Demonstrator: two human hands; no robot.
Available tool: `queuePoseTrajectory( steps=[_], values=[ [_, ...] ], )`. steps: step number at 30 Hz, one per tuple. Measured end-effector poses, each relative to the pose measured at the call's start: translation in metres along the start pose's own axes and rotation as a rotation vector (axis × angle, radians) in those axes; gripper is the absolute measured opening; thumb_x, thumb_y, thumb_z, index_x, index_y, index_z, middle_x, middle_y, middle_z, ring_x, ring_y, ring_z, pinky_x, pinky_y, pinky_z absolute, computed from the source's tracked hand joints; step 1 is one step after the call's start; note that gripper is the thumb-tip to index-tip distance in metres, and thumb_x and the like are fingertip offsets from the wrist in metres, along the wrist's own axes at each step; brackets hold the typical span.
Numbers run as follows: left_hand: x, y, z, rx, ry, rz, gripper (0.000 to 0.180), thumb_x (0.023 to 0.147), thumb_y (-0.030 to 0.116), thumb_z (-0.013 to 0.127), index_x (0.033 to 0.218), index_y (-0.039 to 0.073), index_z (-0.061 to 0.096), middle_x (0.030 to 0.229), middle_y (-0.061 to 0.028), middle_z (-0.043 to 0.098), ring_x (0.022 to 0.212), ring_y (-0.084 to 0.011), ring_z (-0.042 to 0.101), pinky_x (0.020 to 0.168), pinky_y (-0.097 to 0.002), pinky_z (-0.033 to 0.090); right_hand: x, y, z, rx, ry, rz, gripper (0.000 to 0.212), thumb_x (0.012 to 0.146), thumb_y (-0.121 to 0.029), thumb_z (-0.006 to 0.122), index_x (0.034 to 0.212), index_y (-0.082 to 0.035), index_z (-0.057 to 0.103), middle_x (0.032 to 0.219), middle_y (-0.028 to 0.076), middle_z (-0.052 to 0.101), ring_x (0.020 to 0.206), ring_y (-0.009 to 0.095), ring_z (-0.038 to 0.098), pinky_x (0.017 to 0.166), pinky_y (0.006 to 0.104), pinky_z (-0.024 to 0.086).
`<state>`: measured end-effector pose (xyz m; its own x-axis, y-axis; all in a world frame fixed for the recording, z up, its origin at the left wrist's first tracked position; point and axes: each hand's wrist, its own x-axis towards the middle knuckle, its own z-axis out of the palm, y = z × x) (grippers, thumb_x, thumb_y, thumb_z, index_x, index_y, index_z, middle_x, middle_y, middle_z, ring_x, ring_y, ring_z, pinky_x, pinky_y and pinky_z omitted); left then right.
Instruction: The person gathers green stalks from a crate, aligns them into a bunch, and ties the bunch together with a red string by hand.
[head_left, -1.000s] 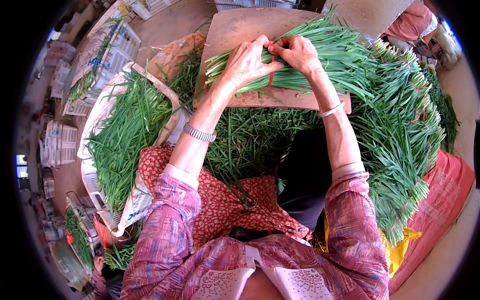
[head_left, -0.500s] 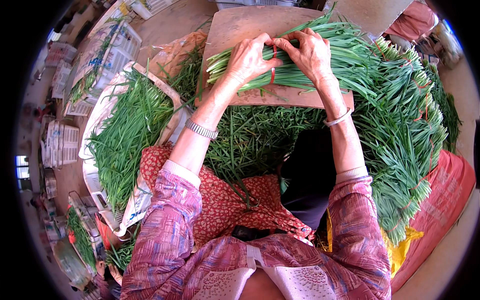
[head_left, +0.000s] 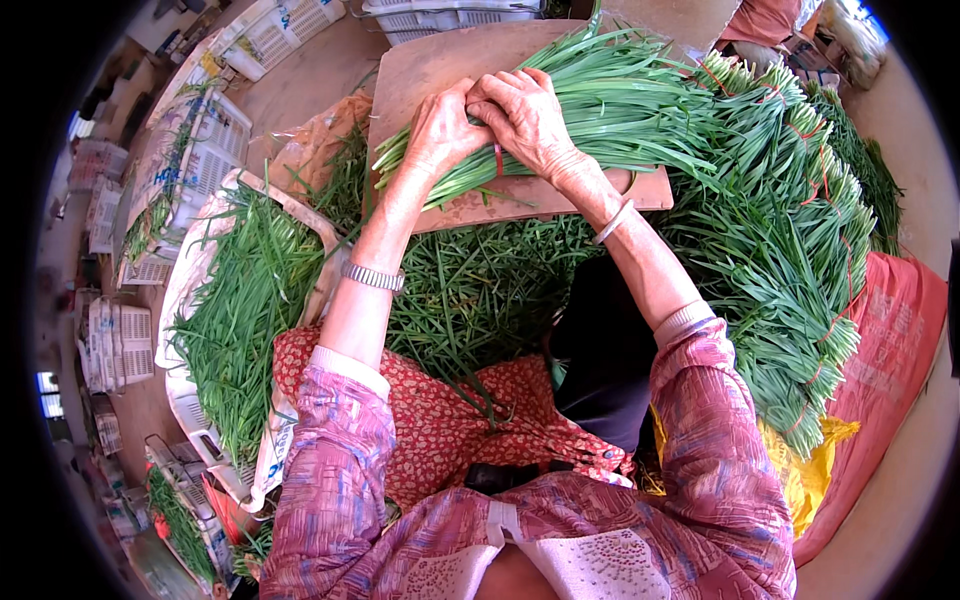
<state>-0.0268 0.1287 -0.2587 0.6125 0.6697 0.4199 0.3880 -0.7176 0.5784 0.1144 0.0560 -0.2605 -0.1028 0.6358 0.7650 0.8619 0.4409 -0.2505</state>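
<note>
Holding a bunch of long green leaves (head_left: 600, 110), both hands sit close together on top of it. The left hand (head_left: 443, 128) is curled shut around the pale stalk end of the bunch, with its fingers bent over the top. The right hand (head_left: 525, 115) is just beside it, touching it, and is also closed down on the same bunch. A thin red band (head_left: 498, 160) shows on the bunch right under the right hand, between the two wrists.

The bunch lies on a flat brown board (head_left: 450, 65) under both hands. Its leafy tips fan out past the right hand, away from the person.

A silver watch (head_left: 373, 277) is on the left wrist, and a thin bangle (head_left: 612, 222) is on the right wrist. Both arms wear pink patterned sleeves (head_left: 720, 440).

Right of the right hand there is a big heap of tied green bunches (head_left: 790, 230), each with a red band. The heap rests on a red sack (head_left: 890, 340). Below the hands, nearer the person, loose green leaves (head_left: 470, 290) lie on a red flowered cloth (head_left: 430, 410) over the lap. Left of the left hand, a white crate (head_left: 190, 300) holds more loose leaves. More white crates (head_left: 270, 30) stand farther out on the floor beyond the left hand.
</note>
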Motion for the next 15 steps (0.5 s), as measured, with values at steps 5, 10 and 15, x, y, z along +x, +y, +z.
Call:
queuePoseTrajectory(
  steps=[5,10,15],
  values=[
    [-0.009,0.009,-0.034,0.052,-0.039,0.083,0.094,0.064,0.043,0.086,0.139,0.001,0.048,0.127,-0.0241,0.06,0.119,-0.0369,0.058,0.099,-0.0442,0.048,0.001,0.003,-0.001,0.516,-0.005,0.305,0.01,0.088,-0.015,0.066,0.09,-0.005,0.063,0.08,0.007,0.066,0.08,0.025,0.061,0.081,0.038,0.047],
    [-0.038,0.03,-0.056,0.437,-0.07,0.023,0.114,0.062,0.055,0.085,0.147,-0.004,0.035,0.145,-0.0264,0.045,0.138,-0.0369,0.04,0.115,-0.052,0.029,-0.008,0.017,0.001,0.672,0.002,0.405,0.014,0.09,-0.016,0.068,0.092,-0.003,0.063,0.084,0.006,0.067,0.079,0.018,0.061,0.074,0.0304,0.049],
    [-0.045,0.021,-0.015,0.723,-0.116,0.017,0.139,0.047,0.059,0.089,0.151,-0.005,0.022,0.143,-0.0263,0.046,0.137,-0.036,0.042,0.115,-0.0573,0.027,0.0,-0.001,-0.008,0.19,-0.019,0.077,0.013,0.088,-0.022,0.065,0.091,-0.01,0.064,0.086,0.007,0.065,0.089,0.026,0.061,0.097,0.0447,0.039]
  ],
)
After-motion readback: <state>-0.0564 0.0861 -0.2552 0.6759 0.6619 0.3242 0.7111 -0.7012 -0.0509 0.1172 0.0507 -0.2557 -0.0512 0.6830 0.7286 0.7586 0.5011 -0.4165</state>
